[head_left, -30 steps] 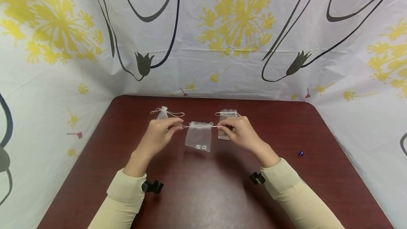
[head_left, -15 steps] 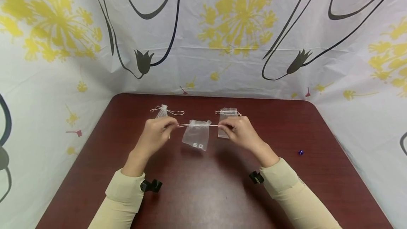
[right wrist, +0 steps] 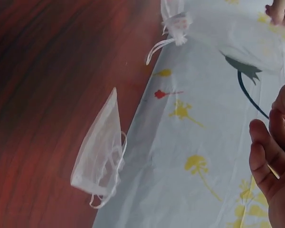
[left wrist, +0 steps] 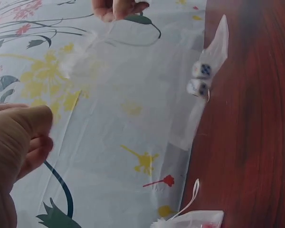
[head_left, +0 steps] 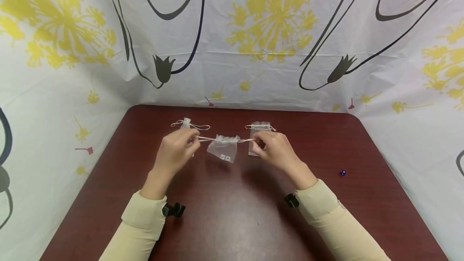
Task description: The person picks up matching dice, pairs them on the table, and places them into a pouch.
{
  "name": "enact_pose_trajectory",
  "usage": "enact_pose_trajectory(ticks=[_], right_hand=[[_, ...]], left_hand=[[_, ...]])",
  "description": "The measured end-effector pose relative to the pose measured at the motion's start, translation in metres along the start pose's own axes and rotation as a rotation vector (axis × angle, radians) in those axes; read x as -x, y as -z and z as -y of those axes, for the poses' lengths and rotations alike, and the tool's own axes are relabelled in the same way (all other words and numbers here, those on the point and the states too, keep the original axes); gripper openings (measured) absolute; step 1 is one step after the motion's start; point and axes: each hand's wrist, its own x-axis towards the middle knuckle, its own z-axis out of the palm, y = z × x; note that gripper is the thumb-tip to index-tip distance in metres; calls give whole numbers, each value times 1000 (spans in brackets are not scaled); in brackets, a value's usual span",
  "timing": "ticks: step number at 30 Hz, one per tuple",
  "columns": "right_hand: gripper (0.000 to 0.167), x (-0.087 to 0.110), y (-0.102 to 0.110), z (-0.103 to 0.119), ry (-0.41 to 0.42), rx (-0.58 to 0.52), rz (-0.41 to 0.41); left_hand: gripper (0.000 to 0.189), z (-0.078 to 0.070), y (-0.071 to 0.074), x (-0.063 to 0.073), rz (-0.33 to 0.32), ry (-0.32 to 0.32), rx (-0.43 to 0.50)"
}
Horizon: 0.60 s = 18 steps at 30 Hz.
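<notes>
A small sheer white drawstring bag [head_left: 220,148] hangs above the table between my hands, its mouth bunched and its lower end tilted. Two white dice [left wrist: 199,78] lie in its bottom. On the left side, my left hand [head_left: 176,148] pinches one loop of its drawstring. My right hand [head_left: 278,150] pinches the string at the opposite side, so the cord [head_left: 207,138] runs taut between them. In the left wrist view, the bag's upper part is blurred. Behind my right hand lies a flat sheer bag [head_left: 260,125], partly hidden in the head view.
At the back left, a gathered drawstring bag [head_left: 186,123] lies on the dark red-brown table [head_left: 224,212], mostly behind my left hand. A small shiny blue ball [head_left: 343,172] sits toward the right. A patterned white cloth [head_left: 217,75] hangs behind the table.
My hands have moved apart, the left one leftward, drawing out more string on both sides. The bag's mouth is slightly more bunched, and its bottom has tilted and risen.
</notes>
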Motion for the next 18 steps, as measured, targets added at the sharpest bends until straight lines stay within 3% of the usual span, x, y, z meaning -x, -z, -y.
enact_pose_trajectory(ticks=[4,12,18], right_hand=[[8,0,2,-2,-6,-11,-22],[10,1,2,-3,-60,4,-72],[9,0,2,-2,-94,39,-90]], left_hand=[[16,1,0,0,-55,-5,-28],[11,1,-5,1,-169,72,-113],[8,5,-7,2,-154,66,-147]])
